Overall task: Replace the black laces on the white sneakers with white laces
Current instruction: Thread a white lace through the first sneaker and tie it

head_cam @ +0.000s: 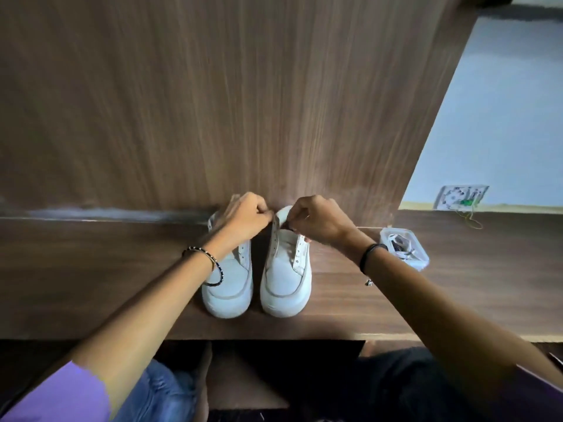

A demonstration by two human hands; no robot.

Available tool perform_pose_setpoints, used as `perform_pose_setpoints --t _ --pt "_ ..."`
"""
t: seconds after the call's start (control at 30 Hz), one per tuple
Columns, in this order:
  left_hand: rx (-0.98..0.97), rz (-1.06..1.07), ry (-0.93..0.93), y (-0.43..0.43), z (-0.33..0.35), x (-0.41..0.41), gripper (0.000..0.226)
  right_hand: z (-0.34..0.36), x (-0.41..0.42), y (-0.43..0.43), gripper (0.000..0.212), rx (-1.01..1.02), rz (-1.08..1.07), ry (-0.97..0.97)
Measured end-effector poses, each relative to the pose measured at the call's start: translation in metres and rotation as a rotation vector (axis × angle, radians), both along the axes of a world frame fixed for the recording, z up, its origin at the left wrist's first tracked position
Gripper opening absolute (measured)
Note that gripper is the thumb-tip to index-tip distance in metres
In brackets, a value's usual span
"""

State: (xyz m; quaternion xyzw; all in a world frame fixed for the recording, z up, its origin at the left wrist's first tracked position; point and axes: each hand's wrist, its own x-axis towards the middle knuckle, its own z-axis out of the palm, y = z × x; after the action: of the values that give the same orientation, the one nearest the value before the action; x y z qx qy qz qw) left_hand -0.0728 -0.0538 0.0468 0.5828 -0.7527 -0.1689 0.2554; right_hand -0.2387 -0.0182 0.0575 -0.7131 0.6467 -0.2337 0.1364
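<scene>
Two white sneakers stand side by side on a brown wooden table, toes toward me. No lace shows in the eyelets of the left sneaker or the right sneaker. My left hand is closed in a pinch above the gap between the shoes, at the top left edge of the right sneaker. My right hand pinches the top right edge of that same sneaker near its collar. What the fingers pinch is too small to make out.
A clear plastic box holding white and black laces sits on the table right of my right wrist. A tall wooden panel rises just behind the shoes. A wall socket plate with loose wires is at the far right.
</scene>
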Motion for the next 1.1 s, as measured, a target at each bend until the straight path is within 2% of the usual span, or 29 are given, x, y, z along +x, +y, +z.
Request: perform_pose_setpoints --t 0.13,0.2,0.23,0.27,0.3,0.37,0.4,0.5,0.57,0.73,0.83,0.97,1.1 --pt "-0.032 0.111 0.001 -0.016 -0.018 0.014 0.005 -0.018 0.005 -0.016 0.02 -0.04 -0.01 -0.031" --pt "0.023 0.147 -0.055 -0.022 -0.02 0.016 0.034 -0.028 0.006 -0.022 0.02 -0.058 -0.019 -0.018" --pt "0.046 0.173 -0.056 -0.021 -0.019 0.016 0.039 -0.031 0.007 -0.023 0.019 -0.061 -0.022 0.015" --pt "0.046 0.185 -0.052 -0.023 -0.018 0.016 0.026 -0.033 0.007 -0.025 0.018 -0.072 -0.017 0.056" --pt "0.071 0.175 -0.06 -0.024 -0.017 0.015 0.009 -0.035 0.007 -0.026 0.02 -0.088 -0.005 0.103" --pt "0.112 0.17 -0.054 -0.033 -0.027 0.02 0.032 -0.037 0.006 -0.032 0.032 -0.125 0.042 0.208" --pt "0.13 0.157 -0.063 -0.034 -0.029 0.021 0.034 -0.039 0.003 -0.036 0.04 -0.136 0.065 0.258" --pt "0.1 0.123 -0.131 -0.031 -0.031 0.02 0.018 -0.041 -0.001 -0.051 0.061 -0.129 0.143 0.332" --pt "0.046 0.082 -0.205 -0.028 -0.032 0.018 0.023 -0.044 -0.001 -0.058 0.068 -0.122 0.202 0.339" --pt "-0.055 0.006 -0.227 -0.023 -0.031 0.018 0.05 -0.052 0.006 -0.062 0.075 -0.097 0.324 0.354" --pt "-0.084 -0.068 -0.237 -0.022 -0.035 0.015 0.047 -0.053 0.005 -0.061 0.073 -0.099 0.305 0.38" --pt "0.04 -0.128 -0.232 -0.017 -0.034 0.009 0.044 -0.054 0.003 -0.059 0.071 -0.091 0.281 0.358" --pt "-0.022 -0.118 -0.266 -0.015 -0.033 0.004 0.04 -0.054 0.004 -0.059 0.075 -0.07 0.278 0.411"
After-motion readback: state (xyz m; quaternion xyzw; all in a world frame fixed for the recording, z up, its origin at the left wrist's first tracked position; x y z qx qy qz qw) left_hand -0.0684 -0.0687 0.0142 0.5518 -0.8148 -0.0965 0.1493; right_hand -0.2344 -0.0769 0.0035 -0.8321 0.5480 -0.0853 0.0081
